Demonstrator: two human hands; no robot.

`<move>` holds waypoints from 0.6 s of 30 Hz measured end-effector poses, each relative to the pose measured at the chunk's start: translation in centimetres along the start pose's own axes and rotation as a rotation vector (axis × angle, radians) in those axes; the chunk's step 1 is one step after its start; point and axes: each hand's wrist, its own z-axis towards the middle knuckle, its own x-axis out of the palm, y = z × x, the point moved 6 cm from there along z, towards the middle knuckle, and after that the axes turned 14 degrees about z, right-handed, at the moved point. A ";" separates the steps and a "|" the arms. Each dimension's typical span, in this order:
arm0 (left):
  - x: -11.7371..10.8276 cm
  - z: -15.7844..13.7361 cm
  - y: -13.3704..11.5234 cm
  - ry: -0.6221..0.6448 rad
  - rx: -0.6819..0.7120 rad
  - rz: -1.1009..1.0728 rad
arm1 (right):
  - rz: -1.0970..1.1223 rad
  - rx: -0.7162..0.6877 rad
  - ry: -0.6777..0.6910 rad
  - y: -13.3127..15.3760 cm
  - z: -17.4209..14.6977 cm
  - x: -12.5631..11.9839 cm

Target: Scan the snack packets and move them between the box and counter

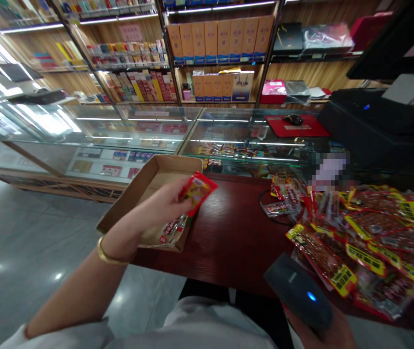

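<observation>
Packet, red, is in the left grip, pinched between thumb and fingers. It is over the right side of an open carton, which is at the left end of the dark red bench. A gold bangle circles the left wrist. Inside the carton, at its near right corner, lies another packet in clear and red wrapping.

The right grip is closed around a dark scanner, held at the bench's near edge, its blue light lit. Beyond the scanner, a heap of red and yellow packets covers the right end of the bench, overlapping one another. A black cable curves beside the heap's left side, toward the bench's far edge.

Along that far edge runs a glass case, with a red mat and a black mouse on top. Behind it, shelves carry rows of boxes.
</observation>
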 end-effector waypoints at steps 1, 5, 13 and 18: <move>1.9 -0.6 -1.8 0.036 -0.007 -0.143 | 0.001 0.013 -0.043 0.1 -0.1 -0.2; 11.1 -0.6 -4.7 0.130 -0.202 -0.636 | 0.025 0.037 -0.111 0.2 -0.7 -0.8; 20.4 1.8 -1.8 -0.046 -0.513 -1.264 | -0.101 -0.063 0.000 0.2 -0.1 -1.6; 20.3 1.8 0.0 -0.225 -0.520 -1.247 | -0.172 -0.112 0.069 -0.1 0.3 -0.7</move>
